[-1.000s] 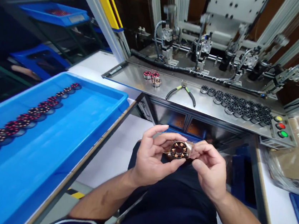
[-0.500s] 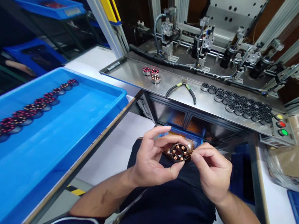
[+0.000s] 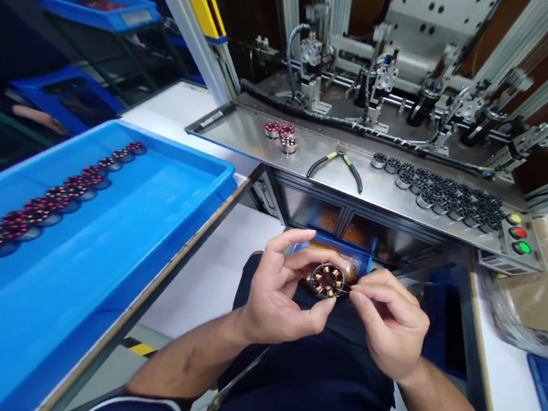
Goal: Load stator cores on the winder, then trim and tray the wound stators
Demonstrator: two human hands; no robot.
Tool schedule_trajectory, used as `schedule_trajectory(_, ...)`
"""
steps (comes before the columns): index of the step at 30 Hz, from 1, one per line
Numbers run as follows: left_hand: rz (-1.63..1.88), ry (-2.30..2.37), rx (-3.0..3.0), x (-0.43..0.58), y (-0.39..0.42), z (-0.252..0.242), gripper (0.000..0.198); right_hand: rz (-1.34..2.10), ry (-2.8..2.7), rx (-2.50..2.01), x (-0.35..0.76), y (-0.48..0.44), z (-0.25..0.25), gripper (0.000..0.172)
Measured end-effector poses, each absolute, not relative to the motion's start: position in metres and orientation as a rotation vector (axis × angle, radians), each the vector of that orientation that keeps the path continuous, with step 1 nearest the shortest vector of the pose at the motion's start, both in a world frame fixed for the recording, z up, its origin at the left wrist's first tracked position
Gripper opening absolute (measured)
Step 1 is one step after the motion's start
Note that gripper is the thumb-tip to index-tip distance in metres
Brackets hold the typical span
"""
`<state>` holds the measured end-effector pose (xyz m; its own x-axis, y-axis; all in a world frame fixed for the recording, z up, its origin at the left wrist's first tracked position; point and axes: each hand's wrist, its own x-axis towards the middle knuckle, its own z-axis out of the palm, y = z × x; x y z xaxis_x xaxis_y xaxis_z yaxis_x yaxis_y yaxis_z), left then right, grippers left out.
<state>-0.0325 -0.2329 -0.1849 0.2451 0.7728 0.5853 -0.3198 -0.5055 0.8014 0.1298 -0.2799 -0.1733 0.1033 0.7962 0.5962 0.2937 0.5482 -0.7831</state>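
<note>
My left hand (image 3: 280, 292) pinches a small round stator with copper windings (image 3: 327, 281) between thumb and fingers, held over my lap. My right hand (image 3: 389, 324) is closed at the stator's right side, its thumb and forefinger pinching a thin copper wire end. Behind the stator sits a small blue box with brownish contents (image 3: 347, 257).
A large blue tray (image 3: 154, 218) at my left holds a row of wound stators (image 3: 52, 197). On the steel shelf (image 3: 318, 164) lie three wound stators (image 3: 282, 135), pliers (image 3: 338, 162) and several dark bare cores (image 3: 443, 195). Red, yellow and green buttons (image 3: 517, 232) sit at its right end.
Both hands stayed together over my lap; the stator has turned slightly and my right fingers shifted along its right edge.
</note>
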Motion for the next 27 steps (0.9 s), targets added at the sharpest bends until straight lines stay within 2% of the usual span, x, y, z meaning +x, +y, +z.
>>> schedule_trajectory(8,1.428,0.446,1.467,-0.031,-0.237,-0.181,0.076,0.336,-1.539,-0.882,0.122,-0.286,-0.176,0.026)
schedule_trajectory(11,1.295,0.440,1.301,-0.033,-0.237,-0.174,0.070,0.407,-1.542,-0.839,0.136,-0.280,-0.179,0.027)
schedule_trajectory(16,1.020,0.400,1.010,-0.035,-0.237,-0.168,0.064,0.575,-1.678,-0.733,0.157,-0.262,-0.174,0.038)
schedule_trajectory(24,0.812,0.341,0.879,-0.034,-0.237,-0.172,0.065,0.463,-1.859,-0.564,0.154,-0.250,-0.157,0.012)
schedule_trajectory(27,0.813,0.350,0.846,-0.034,-0.236,-0.173,0.068,0.240,-1.826,-0.640,0.151,-0.260,-0.159,0.016)
